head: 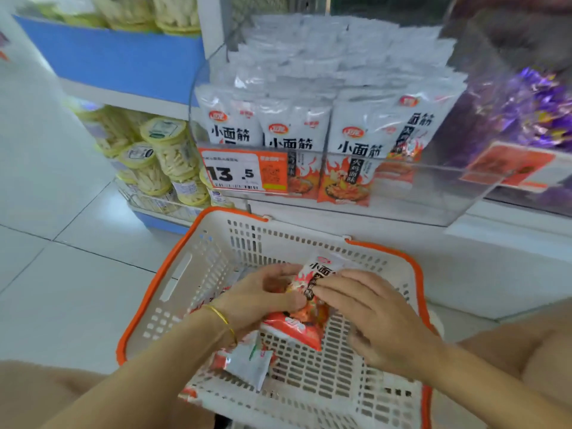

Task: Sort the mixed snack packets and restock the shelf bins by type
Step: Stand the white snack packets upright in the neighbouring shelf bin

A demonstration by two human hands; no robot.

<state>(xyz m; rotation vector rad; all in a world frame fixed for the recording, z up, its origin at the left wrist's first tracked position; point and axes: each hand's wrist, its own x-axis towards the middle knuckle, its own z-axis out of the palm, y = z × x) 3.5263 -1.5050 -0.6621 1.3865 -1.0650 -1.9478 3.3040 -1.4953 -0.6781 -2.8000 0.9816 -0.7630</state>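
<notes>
A white basket with an orange rim (173,264) sits low in front of me with several snack packets on its floor. My left hand (260,297) and my right hand (368,311) meet over it, both gripping a white and red flame-print packet (315,274). Below it lies an orange-red packet (294,328), and a pale packet (250,362) lies under my left wrist. Above the basket a clear shelf bin (418,193) holds rows of the same white flame-print packets (353,150).
A price tag reading 13.5 (244,171) hangs on the bin's front. A neighbouring clear bin to the right holds purple-wrapped sweets (538,109). Left of the bins, blue shelves carry yellow-lidded tubs (164,150). White floor tiles (62,212) spread to the left.
</notes>
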